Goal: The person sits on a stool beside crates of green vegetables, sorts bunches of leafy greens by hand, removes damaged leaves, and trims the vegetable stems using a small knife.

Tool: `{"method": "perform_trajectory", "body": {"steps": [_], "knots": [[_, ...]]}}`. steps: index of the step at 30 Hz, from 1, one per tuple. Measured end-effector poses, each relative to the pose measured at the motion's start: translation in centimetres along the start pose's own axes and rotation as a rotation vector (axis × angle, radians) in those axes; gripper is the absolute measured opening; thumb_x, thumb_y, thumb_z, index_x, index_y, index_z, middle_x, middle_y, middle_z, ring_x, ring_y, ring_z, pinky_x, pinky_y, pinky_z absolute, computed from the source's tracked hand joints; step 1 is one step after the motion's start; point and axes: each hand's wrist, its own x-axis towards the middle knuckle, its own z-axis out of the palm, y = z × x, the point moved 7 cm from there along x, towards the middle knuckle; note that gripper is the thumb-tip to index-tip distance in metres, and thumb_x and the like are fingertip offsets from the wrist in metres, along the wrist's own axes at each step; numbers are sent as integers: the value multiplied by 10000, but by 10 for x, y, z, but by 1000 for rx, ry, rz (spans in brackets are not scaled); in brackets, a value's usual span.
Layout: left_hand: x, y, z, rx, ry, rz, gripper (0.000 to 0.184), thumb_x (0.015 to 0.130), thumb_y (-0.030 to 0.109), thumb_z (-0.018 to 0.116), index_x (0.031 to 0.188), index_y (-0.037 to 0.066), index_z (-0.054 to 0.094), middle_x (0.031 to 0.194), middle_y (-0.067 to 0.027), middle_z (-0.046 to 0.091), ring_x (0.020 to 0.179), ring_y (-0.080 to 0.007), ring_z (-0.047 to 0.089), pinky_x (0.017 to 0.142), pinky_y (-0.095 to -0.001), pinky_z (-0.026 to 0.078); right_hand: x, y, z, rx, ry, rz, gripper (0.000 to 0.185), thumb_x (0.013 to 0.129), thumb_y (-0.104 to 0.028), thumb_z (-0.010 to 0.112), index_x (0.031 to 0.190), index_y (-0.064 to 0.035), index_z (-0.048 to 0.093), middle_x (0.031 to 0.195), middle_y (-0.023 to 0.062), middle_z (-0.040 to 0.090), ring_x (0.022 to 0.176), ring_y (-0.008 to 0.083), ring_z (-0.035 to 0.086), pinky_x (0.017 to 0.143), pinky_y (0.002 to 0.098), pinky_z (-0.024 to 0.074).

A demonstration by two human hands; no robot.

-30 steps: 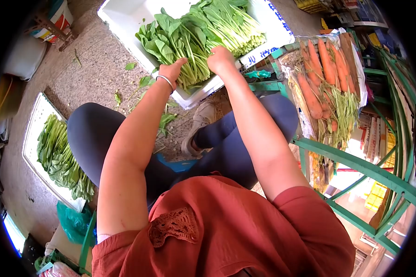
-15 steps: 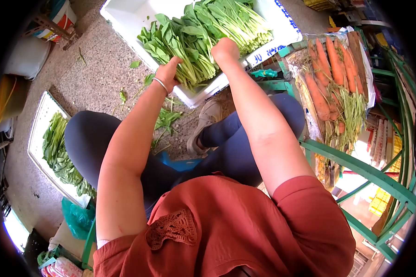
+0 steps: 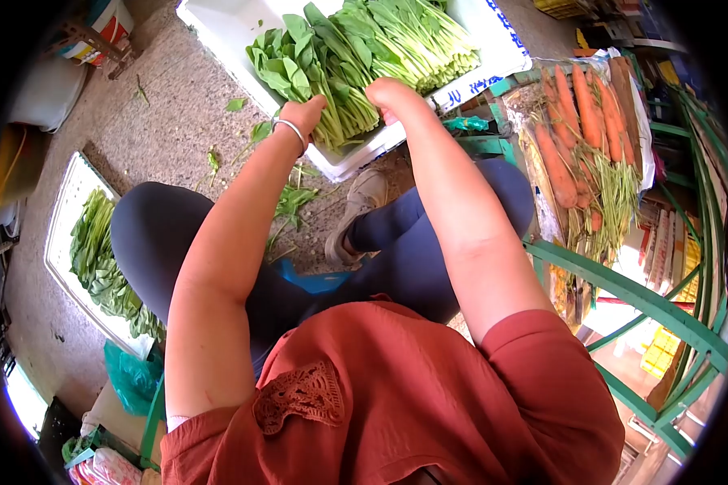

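A white foam box [image 3: 218,32] at the top of the head view holds leafy greens [image 3: 344,105], their pale stems pointing toward me. My left hand [image 3: 303,119], with a bracelet at the wrist, closes on the left side of the nearest greens. On their right side my right hand [image 3: 390,95] is curled closed against the stems. Both hands hold this bunch between them at the box's near edge; most fingertips are hidden. Behind it, another bunch of greens [image 3: 429,48] lies inside the box.
A second white box [image 3: 65,242] with greens stands on the floor at left. Carrots [image 3: 590,113] lie on a stand with green metal bars [image 3: 631,291] at right. Loose leaves [image 3: 295,202] are scattered on the floor near my shoe [image 3: 360,210]. A teal plastic bag [image 3: 133,376] sits at lower left.
My hands have shifted slightly at the near bunch; the left has moved a little up and right, and the right a little down. The leaves at the left have moved slightly.
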Motion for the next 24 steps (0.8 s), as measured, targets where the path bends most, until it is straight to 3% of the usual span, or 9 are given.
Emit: {"method": "perform_trajectory", "body": {"steps": [4,8,9,12,16,18,24], "knots": [[-3,3,4,30,4,3,353,770,179,587,933,-131,539,858,-183,616,723,-280,646,635,-413,561,6,-4,12,-111,-31,-29,261,791,-190,442,835,27,579,728,157,603,536,241,584,481,349,504],[-12,3,8,-38,8,-27,317,786,170,567,955,-97,539,888,-169,615,743,-286,639,633,-432,552,17,4,28,110,-75,11,322,809,-193,428,998,39,547,987,198,586,739,287,615,566,377,532],[-10,1,9,-37,5,-28,317,786,170,567,955,-97,539,888,-169,615,743,-286,639,633,-432,552,18,6,31,131,-112,26,400,840,-225,409,1139,27,489,1107,201,546,867,319,597,677,431,528],[-3,-3,12,-133,-66,-70,299,815,173,524,999,-64,521,944,-159,604,797,-295,626,684,-464,536,26,10,36,180,-135,56,460,864,-295,385,1229,-29,474,1206,194,521,803,302,632,639,392,529],[-4,-7,16,-307,-129,-157,289,850,186,456,1041,-27,496,989,-150,594,862,-311,607,775,-514,495,21,11,37,331,-119,18,517,887,-419,376,1250,-62,465,1197,173,532,788,280,625,631,376,521],[-4,-7,18,-376,-139,-165,288,857,193,438,1047,-17,493,992,-149,596,871,-316,604,793,-527,483,18,10,41,275,-190,93,575,899,-520,367,1292,-101,397,1200,124,543,965,269,585,849,432,442],[-8,-4,20,-472,-186,-170,307,868,207,392,1074,-6,476,1043,-168,576,947,-336,574,854,-572,427,2,3,39,370,-149,73,581,885,-535,382,1296,-126,410,1201,119,536,1036,294,538,886,464,396]]}}
